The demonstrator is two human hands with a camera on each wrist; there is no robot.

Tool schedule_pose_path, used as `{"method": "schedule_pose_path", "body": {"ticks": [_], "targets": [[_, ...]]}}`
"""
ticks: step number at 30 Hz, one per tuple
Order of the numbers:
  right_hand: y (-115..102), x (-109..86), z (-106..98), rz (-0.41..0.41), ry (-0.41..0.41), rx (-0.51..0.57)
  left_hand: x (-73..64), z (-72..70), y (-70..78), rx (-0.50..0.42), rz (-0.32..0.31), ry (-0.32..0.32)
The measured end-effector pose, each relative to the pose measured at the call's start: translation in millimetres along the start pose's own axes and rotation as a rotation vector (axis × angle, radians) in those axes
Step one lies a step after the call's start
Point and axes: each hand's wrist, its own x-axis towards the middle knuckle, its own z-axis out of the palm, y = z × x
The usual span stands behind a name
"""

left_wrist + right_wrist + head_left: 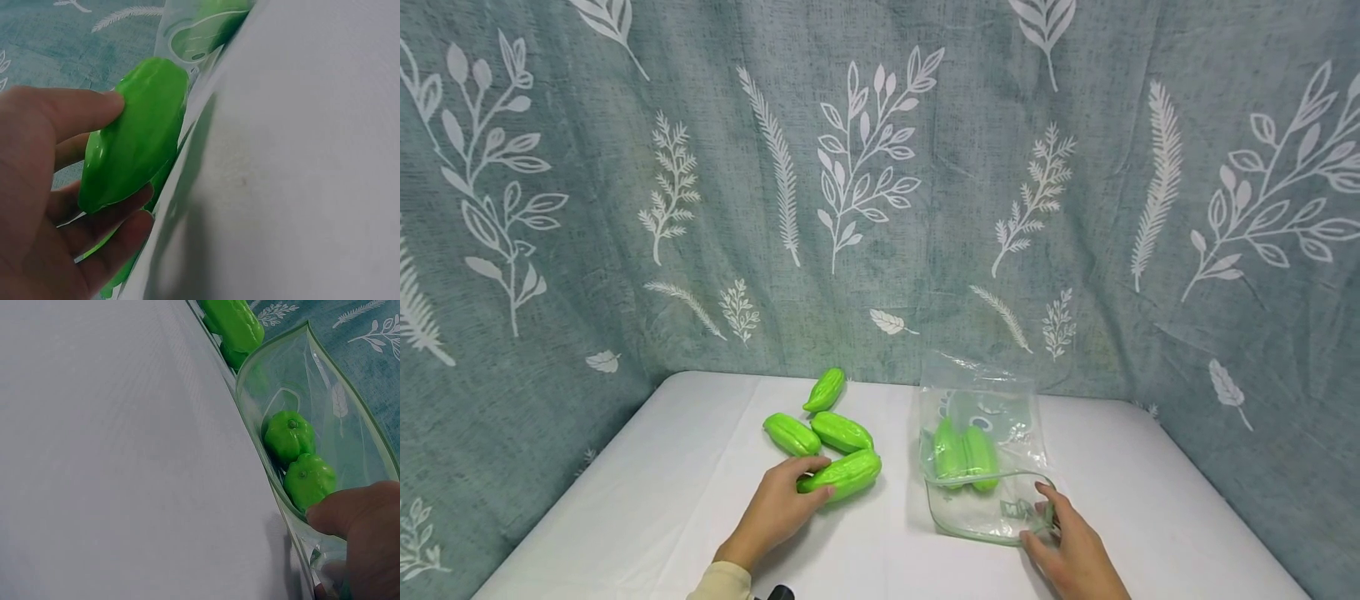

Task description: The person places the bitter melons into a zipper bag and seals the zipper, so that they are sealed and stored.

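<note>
My left hand grips a glossy green, ridged bitter melon between thumb and fingers, seen close in the left wrist view. Just past it lie three more bitter melons, one on the left, one in the middle and one farthest back. My right hand holds the right end of a clear, green-edged zip bag, its thumb at the rim. The bag's mouth gapes toward me, with two bitter melons side by side inside.
A white-covered table carries everything. Behind it and along both sides hangs a grey-green curtain with white leaf prints. The small dark end of an object shows at the bottom edge, beside my left sleeve.
</note>
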Motion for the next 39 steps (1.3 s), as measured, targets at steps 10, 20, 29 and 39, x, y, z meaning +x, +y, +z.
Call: {"method": "schedule_pose_path", "body": {"ticks": [10, 20, 29, 39], "targets": [[2, 0.5, 0, -0.013, 0.004, 0.006, 0.8, -2.4, 14.5, -0.098, 0.040, 0.007], [1, -1.2, 0, -0.017, 0.000, 0.014, 0.0, -3.1, 16.3, -0.137, 0.027, -0.008], [2, -0.5, 0, -0.023, 0.006, 0.006, -0.7, -2.8, 19.6, -0.202, -0.010, -0.045], [2, 0.6, 0, -0.013, 0.001, -0.004, -2.8, 0.8, 26.3, -0.380, -0.057, -0.098]]}}
